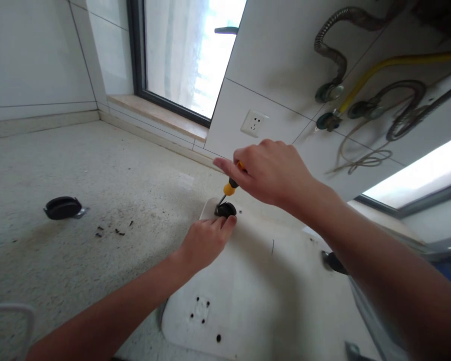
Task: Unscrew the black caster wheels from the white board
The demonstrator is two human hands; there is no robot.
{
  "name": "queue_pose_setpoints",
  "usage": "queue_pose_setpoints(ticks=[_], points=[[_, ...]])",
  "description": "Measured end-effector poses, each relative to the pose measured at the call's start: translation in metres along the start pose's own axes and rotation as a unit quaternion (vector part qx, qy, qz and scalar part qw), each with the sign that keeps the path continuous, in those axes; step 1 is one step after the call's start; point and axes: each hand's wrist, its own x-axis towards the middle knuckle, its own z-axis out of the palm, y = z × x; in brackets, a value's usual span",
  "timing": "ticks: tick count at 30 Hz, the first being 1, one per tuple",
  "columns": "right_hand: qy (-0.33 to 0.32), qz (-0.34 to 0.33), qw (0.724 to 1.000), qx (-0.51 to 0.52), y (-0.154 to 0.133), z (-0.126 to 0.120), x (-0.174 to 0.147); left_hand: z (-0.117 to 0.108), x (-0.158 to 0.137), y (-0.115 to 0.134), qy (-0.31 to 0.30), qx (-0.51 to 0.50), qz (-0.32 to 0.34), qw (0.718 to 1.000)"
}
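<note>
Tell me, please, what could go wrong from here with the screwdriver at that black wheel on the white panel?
The screwdriver in the right hand points down at the black wheel, which the left hand's fingertips steady; a slip could jab them. The loose screws lie scattered on the speckled floor and could easily get lost. The white panel might also get scratched.

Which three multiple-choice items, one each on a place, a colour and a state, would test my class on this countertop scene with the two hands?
1. Where does the loose black caster lie?
A. on the windowsill
B. on the counter, at left
C. on the white panel

2. What colour is the screwdriver's handle?
A. orange
B. green
C. blue

3. What is the right hand doing?
A. resting open
B. gripping the screwdriver
C. touching the socket

Answers:
1 B, loose black caster lies on the speckled top.
2 A, screwdriver shows orange.
3 B, right hand is closed round it.
</note>
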Motion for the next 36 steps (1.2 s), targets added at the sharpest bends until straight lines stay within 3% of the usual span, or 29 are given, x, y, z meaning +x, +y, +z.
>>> queue_pose_setpoints(ticks=[2,5,7,10,14,16,19,21,23,25,28,33,36], points=[[-0.01,-0.041,0.999,-0.004,0.003,-0.006,0.01,-0.001,0.0,0.0,-0.007,0.006,-0.001,1.0],[-0.077,-0.131,0.987,0.053,0.01,-0.013,0.021,-0.003,0.001,0.001,-0.016,0.013,-0.006,1.0],[-0.111,-0.102,0.988,0.025,0.016,-0.016,0.025,-0.004,0.001,0.002,-0.014,0.017,-0.008,1.0],[-0.094,-0.037,0.994,-0.043,0.022,-0.019,0.025,-0.004,0.001,0.002,-0.013,0.021,-0.009,1.0],[-0.135,-0.142,0.979,0.051,0.027,-0.023,0.025,-0.004,0.0,0.002,-0.033,0.023,-0.009,0.999],[-0.154,-0.117,0.98,0.054,0.026,-0.024,0.024,-0.003,0.0,0.002,-0.037,0.021,-0.009,0.999],[-0.112,-0.055,0.992,-0.002,0.021,-0.022,0.024,-0.002,0.0,0.003,-0.041,0.019,-0.015,0.999],[-0.103,-0.074,0.992,0.012,0.018,-0.022,0.025,-0.001,0.0,0.003,-0.05,0.016,-0.019,0.998],[-0.135,-0.099,0.985,0.048,0.016,-0.023,0.027,-0.002,0.001,0.003,-0.059,0.01,-0.019,0.998],[-0.161,-0.078,0.983,0.035,0.015,-0.025,0.029,-0.002,0.001,0.003,-0.066,0.004,-0.019,0.998],[-0.129,-0.034,0.99,-0.035,0.014,-0.026,0.031,-0.003,0.001,0.003,-0.076,-0.002,-0.024,0.997],[-0.165,-0.064,0.984,0.004,0.012,-0.019,0.03,-0.004,0.002,0.003,-0.088,-0.007,-0.027,0.996],[-0.124,-0.028,0.992,-0.023,0.008,-0.011,0.03,-0.004,0.003,0.003,-0.083,-0.007,-0.024,0.996]])
